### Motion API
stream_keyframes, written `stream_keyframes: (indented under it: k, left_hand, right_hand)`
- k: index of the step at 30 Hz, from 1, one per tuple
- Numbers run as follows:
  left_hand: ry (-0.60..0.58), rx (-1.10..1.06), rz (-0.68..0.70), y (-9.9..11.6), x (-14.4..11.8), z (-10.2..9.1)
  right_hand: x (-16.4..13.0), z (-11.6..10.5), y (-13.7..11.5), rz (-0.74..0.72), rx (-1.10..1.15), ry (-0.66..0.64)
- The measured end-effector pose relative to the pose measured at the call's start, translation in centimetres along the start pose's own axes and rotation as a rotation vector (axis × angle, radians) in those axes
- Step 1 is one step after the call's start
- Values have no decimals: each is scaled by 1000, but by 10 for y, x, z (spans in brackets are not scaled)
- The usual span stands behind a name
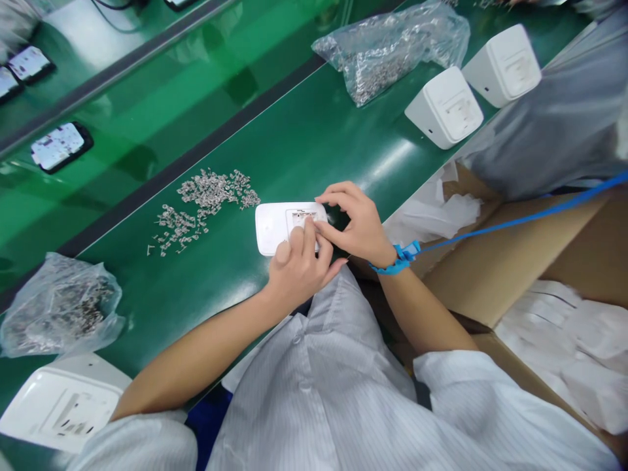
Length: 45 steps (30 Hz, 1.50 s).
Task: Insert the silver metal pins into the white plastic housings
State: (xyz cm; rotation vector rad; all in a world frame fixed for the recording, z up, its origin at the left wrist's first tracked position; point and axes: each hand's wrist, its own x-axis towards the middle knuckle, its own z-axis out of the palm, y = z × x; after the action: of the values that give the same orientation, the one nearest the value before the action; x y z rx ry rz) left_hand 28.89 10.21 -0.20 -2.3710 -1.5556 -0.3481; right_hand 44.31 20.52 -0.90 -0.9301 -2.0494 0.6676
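Note:
A white plastic housing [272, 229] lies on the green work surface in front of me, its recessed compartment facing up. My left hand [300, 261] reaches over it from the near side, bent fingertips pressing at the recess, thumb stretched out away from them. Whether a small part sits under those fingertips is hidden. At the right end, my right hand [358, 226] holds the housing's edge between thumb and fingers. A blue wrist strap [398, 258] circles my right wrist. Just left of the housing lie loose small metal clips [210, 193] in a scattered pile.
Clear bags of metal parts lie at the left [63, 307] and far right [392, 52]. More white housings stand at lower left [69, 399] and upper right [446, 108]. A cardboard box [490, 261] is at my right, crossed by a blue cord [520, 219]. Beyond the divider lies a circuit-board unit [59, 145].

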Motion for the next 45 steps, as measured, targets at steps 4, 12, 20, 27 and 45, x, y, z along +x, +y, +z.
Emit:
stream_keyframes:
  k: [4,12,20,27,45]
  left_hand:
    - [-20,-66,0,0,-2,0]
    - [-5,-47,22,0,-3,1]
    - [103,79,64,1,-1,1]
    - [83,88,48,1,-1,1]
    - [124,73,42,2,0,3]
  right_hand:
    - [15,-1,-3,101,-53,-99]
    - [36,6,-8,43,-253,-166]
    - [35,1,-11,20,-222,-191]
    - [32,12,-15,95,-222,-106]
    - [39,14,-31,268,-281,-176]
